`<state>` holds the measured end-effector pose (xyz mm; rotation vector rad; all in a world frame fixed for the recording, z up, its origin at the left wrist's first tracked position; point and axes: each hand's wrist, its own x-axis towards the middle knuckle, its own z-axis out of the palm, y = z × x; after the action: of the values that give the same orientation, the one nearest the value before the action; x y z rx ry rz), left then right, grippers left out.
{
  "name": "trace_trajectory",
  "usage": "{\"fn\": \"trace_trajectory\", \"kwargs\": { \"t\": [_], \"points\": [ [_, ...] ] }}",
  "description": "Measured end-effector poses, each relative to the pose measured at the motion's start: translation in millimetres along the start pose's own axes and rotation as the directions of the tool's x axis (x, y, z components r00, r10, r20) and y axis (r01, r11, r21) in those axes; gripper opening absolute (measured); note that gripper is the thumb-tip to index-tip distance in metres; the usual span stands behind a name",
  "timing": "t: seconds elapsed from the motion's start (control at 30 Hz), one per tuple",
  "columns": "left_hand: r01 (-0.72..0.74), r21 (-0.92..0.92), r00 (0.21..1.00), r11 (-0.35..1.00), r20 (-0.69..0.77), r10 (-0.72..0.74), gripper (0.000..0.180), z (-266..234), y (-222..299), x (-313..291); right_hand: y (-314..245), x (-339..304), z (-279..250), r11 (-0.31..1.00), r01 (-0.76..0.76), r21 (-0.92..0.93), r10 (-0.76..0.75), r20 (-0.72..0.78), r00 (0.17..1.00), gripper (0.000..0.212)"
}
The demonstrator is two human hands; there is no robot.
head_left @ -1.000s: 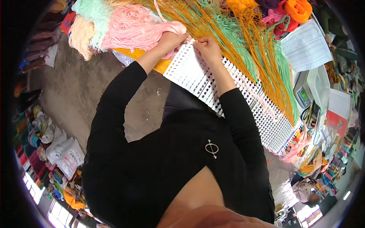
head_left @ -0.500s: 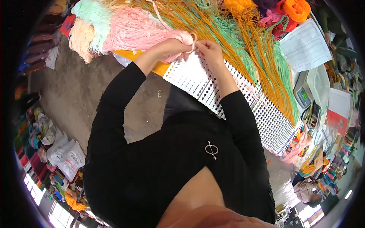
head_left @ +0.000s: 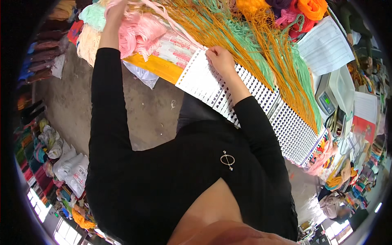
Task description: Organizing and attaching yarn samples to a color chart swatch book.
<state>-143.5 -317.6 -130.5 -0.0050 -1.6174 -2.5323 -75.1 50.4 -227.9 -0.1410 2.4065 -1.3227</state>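
My left hand [head_left: 116, 7] is stretched out to the upper left, partly cut off by the frame's top edge, closed on pink yarn [head_left: 141, 34]. Long pink strands [head_left: 175, 25] run from the top edge down to my right hand [head_left: 221, 59]. The fingers of that hand are curled together on the strands' end, just above a white board with rows of holes [head_left: 204, 75]. Loose mustard-coloured yarn [head_left: 245, 53] lies right behind the right hand, with mint green yarn [head_left: 261, 65] among it.
Mint and cream yarn bundles [head_left: 89, 43] lie at the far left. An orange table edge [head_left: 157, 67] borders the board. To the right are a paper sheet [head_left: 326, 47] and a scale [head_left: 326, 100]. Orange skeins [head_left: 312, 10] sit at the back. White bags [head_left: 73, 169] lie at the left.
My left hand has moved away from my right hand, up and to the left, drawing the pink yarn along. The pink bundle has shifted left, uncovering a pink-and-white patterned surface. My right hand has moved little.
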Motion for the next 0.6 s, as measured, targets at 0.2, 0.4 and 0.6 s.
{"fn": "trace_trajectory", "kwargs": {
  "t": [0.2, 0.4, 0.6],
  "points": [
    [0.621, 0.032, 0.782, 0.783, 0.040, -0.622, 0.033, 115.9, -44.4, -81.2, -22.6, -20.2, -5.0, 0.897, 0.133, 0.421, -0.076, -0.150, 0.986, 0.017],
    [0.635, -0.154, 0.760, 0.757, 0.301, -0.576, 0.043, 188.7, -80.8, -120.3, -68.0, -51.6, -5.0, 0.681, 0.183, 0.709, -0.161, -0.099, 0.982, 0.015],
    [0.610, -0.287, 0.786, 0.739, 0.339, -0.517, 0.041, 191.2, -70.9, -118.4, -74.3, -61.3, -22.5, 0.645, 0.184, 0.742, -0.150, -0.113, 0.982, 0.013]
  ]
}}
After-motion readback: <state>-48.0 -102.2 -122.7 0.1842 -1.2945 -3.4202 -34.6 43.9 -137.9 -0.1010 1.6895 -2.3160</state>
